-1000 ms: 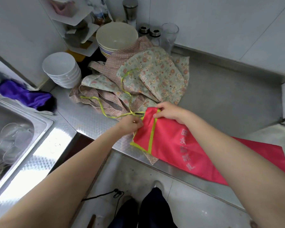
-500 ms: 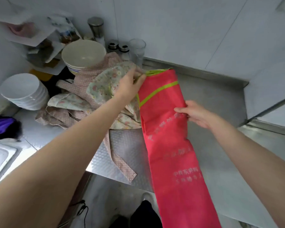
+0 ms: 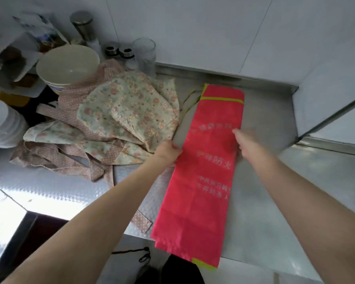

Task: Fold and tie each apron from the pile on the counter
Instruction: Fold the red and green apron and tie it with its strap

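The red apron (image 3: 205,181) with yellow-green trim lies folded into a long narrow strip on the steel counter (image 3: 279,201). Its top end is near the back wall and its bottom end hangs over the front edge. My left hand (image 3: 168,153) grips the strip's left edge about halfway along. Blurred by motion, my right hand (image 3: 246,146) rests on the right edge with fingers stretched forward. The apron's yellow-green ties (image 3: 190,99) lie bunched beside its top left. A pile of floral and dotted aprons (image 3: 131,111) sits just to the left.
Behind the pile stand a stack of large bowls (image 3: 68,66), two shakers (image 3: 119,52) and a drinking glass (image 3: 145,54). White bowls (image 3: 2,124) are stacked at the far left. A white cabinet corner (image 3: 326,103) juts over the counter at the right.
The red apron went from being held up by its top to lying flat along the counter. Both hands have come down to its middle, one on each long edge.
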The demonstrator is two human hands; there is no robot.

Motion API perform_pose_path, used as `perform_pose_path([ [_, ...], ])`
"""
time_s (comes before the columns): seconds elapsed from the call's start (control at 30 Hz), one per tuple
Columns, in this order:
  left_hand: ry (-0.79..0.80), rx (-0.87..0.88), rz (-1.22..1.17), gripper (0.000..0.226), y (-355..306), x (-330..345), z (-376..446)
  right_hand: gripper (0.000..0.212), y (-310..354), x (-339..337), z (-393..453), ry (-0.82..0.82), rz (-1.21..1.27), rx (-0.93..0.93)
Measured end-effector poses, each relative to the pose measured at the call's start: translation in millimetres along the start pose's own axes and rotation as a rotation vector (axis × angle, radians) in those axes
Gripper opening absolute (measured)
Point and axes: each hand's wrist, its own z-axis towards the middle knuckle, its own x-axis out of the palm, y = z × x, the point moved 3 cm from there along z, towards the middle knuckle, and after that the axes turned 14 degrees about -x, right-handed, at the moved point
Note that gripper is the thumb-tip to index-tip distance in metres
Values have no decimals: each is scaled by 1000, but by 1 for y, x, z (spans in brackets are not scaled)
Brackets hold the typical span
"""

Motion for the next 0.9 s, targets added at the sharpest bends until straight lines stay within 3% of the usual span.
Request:
perform_pose_path([
  [0.13, 52, -30, -69, 30, -1, 5, -2, 33, -12, 1, -14, 25, -4, -28],
  [0.2, 72, -49, -98, 31, -2, 10, -7, 15, -9, 2, -16, 19, 99, -37],
  [0.3, 208, -90, -182, 27, -1, 20, -15, 32, -7, -1, -8, 1, 213, -16],
  [0.37, 315, -121, -210, 21, 2, 28, -19, 19, -6, -2, -14, 8, 179, -31],
  [0.47, 343, -135, -240, 21, 3, 33, -26, 46, -14, -17, -28, -54, -140, -137],
  [0.57, 269, -106, -194, 24, 4, 32, -25, 50, -28, -21, -48, 21, -397, -162],
  [0.67, 104, -51, 90, 26, 6, 26, -28, 51, -33, -15, -65, 104, -618, -208],
  [0.73, 44, -42, 176, 25, 6, 21, -31, 55, -22, -9, -81, 124, -752, -335],
  [0.8, 83, -71, 127, 23, 9, 20, -33, 55, -20, -1, -99, 221, -874, -404],
  [0.9, 207, -156, 0, 29, 15, 23, -40, 63, -32, 6, -119, 399, -963, -259],
])
